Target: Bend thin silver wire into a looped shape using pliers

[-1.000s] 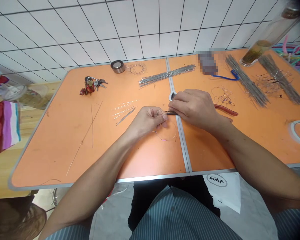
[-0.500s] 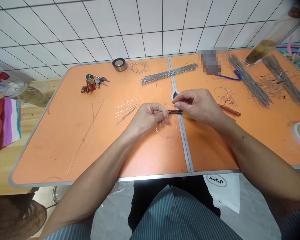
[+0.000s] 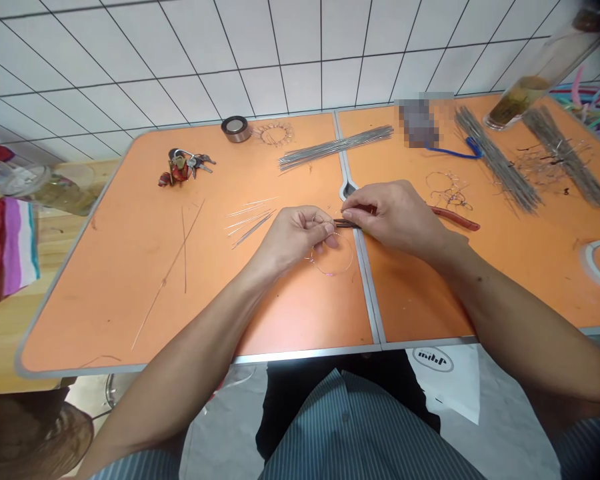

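Observation:
Near the table's middle seam, my left hand (image 3: 303,233) is closed, thumb and fingers pinching a thin wire ring (image 3: 330,274). The ring hangs below the fingers, with a small pinkish part on its lower edge. Just right of it, my right hand (image 3: 387,207) is closed too, thumb and forefinger pressed together. What those fingers hold is too small to make out. Dark pliers jaws (image 3: 347,224) show between the hands, close to the left fingertips. The pliers' handles are hidden by my right hand, and I cannot tell whether it grips them.
Several loose wires (image 3: 250,220) lie left of my hands. Wire bundles (image 3: 336,147) and a roll of tape (image 3: 237,129) sit at the back, with keys (image 3: 187,163) to the left. A red handle (image 3: 455,218) and tangled wire (image 3: 450,190) lie right. A glass bottle (image 3: 523,100) stands behind.
My right hand has shifted slightly left and down, its fingertips now beside the pliers' jaws. The yellow-green handle seen before is covered. My left hand holds the ring much as before.

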A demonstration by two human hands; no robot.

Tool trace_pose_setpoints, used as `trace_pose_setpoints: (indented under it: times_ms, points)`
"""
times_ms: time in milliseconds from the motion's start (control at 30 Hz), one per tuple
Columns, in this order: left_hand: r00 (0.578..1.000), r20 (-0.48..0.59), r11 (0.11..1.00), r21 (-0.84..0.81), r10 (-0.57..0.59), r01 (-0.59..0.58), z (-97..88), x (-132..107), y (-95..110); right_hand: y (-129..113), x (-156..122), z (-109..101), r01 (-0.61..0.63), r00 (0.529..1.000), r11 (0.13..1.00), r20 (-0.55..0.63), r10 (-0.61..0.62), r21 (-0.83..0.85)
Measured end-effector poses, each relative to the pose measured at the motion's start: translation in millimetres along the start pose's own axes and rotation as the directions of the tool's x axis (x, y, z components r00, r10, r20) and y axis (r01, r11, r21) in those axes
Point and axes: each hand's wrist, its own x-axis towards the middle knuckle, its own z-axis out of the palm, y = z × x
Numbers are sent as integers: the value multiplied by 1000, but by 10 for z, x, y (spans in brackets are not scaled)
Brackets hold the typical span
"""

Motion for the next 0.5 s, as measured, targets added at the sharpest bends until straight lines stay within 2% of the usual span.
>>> trace_pose_setpoints:
  times_ms: [100, 233, 500]
  points:
    - [1000, -24, 1000, 5, 14, -14, 19, 10, -25, -7, 1, 36, -81, 997, 995, -13, 82, 63]
    - [999, -39, 999, 21, 26, -25, 29, 17, -64, -4, 32, 113, -177, 983, 948, -3, 185, 265]
    - [998, -53, 999, 25, 44, -43, 50, 23, -83, -39, 44, 188, -238, 967, 871, 21, 254, 430]
